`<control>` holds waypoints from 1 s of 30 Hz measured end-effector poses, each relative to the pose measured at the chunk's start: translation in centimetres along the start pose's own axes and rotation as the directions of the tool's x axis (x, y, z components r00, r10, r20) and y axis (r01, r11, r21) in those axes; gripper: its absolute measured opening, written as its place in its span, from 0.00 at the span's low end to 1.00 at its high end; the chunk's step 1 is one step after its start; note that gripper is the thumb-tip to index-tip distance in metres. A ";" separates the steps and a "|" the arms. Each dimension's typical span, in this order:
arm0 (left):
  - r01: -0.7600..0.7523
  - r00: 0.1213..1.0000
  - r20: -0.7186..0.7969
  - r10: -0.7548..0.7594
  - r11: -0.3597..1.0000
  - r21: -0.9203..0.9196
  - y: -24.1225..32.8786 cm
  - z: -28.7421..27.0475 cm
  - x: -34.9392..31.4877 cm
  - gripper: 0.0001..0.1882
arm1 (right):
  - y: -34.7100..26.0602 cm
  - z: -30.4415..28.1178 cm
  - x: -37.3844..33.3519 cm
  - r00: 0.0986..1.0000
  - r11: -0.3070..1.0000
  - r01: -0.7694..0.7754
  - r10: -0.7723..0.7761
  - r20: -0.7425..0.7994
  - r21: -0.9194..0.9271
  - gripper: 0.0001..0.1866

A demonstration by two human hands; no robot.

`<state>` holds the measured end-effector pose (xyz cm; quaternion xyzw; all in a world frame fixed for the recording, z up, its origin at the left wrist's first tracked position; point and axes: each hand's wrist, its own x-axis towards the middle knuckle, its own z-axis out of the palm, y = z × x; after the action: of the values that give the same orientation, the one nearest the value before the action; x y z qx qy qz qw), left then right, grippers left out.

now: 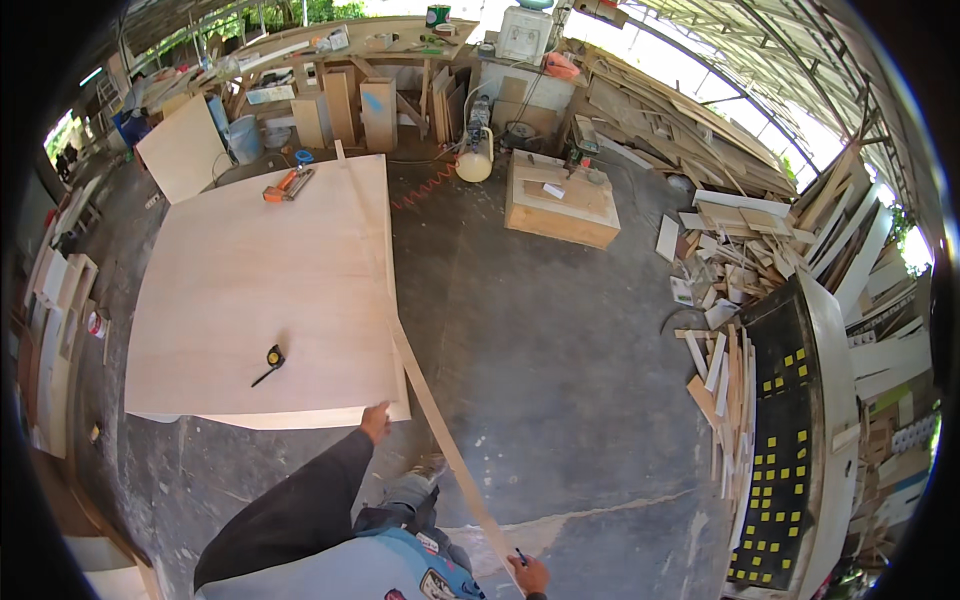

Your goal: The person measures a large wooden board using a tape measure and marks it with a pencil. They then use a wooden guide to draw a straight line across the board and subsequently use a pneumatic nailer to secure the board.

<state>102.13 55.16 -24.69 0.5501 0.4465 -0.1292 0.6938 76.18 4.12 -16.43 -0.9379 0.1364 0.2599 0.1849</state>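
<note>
A large pale plywood sheet (260,290) lies flat on the left, its right part under a long wooden strip (440,425). The strip runs from the sheet's far edge past its near right corner toward me. My right hand (530,573) grips the strip's near end, and a dark pen (521,556) sticks out of its fingers. At the sheet's near edge, close to the corner, my left hand (377,423) has its fingers partly stretched and holds nothing I can see. A black and yellow tape measure (275,355) and an orange and grey nail gun (289,185) rest on the sheet.
A low wooden box (562,200) stands on the concrete floor, beside an air compressor (475,155) with a coiled red hose (425,187). Scrap wood (735,260) is heaped at the right, near a dark panel with yellow squares (780,470). A cluttered workbench (370,45) spans the back.
</note>
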 end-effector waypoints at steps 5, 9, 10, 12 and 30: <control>0.068 0.984 -0.132 -0.120 0.936 -0.344 6.9 16.7 3.3 0.31 | 12.9 -8.2 -2.5 0.965 0.967 -0.254 0.254 -0.061 -0.002 0.29; 0.005 0.997 0.063 0.043 0.782 -0.623 6.6 17.9 6.9 0.18 | 15.0 -14.4 -7.4 0.963 0.962 -0.270 0.270 0.004 0.029 0.31; 0.057 0.998 0.060 -0.026 0.788 -0.613 6.9 19.1 7.0 0.14 | 16.5 -14.3 -7.8 0.976 0.978 -0.206 0.207 -0.072 0.031 0.30; 0.071 0.994 -0.029 -0.105 0.832 -0.551 6.0 24.2 5.2 0.08 | 21.4 -14.2 -7.4 0.961 0.971 -0.237 0.237 -0.141 0.019 0.29; -0.083 0.791 0.543 0.281 0.929 -0.360 -1.2 72.2 -29.3 0.09 | 57.5 -24.6 -2.3 0.665 0.901 -0.277 0.430 -0.610 0.333 0.21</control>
<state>119.19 -17.79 -3.44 0.4053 0.1698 -0.1504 0.8856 64.77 -57.25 -11.50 -0.8972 0.4007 -0.0802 0.1675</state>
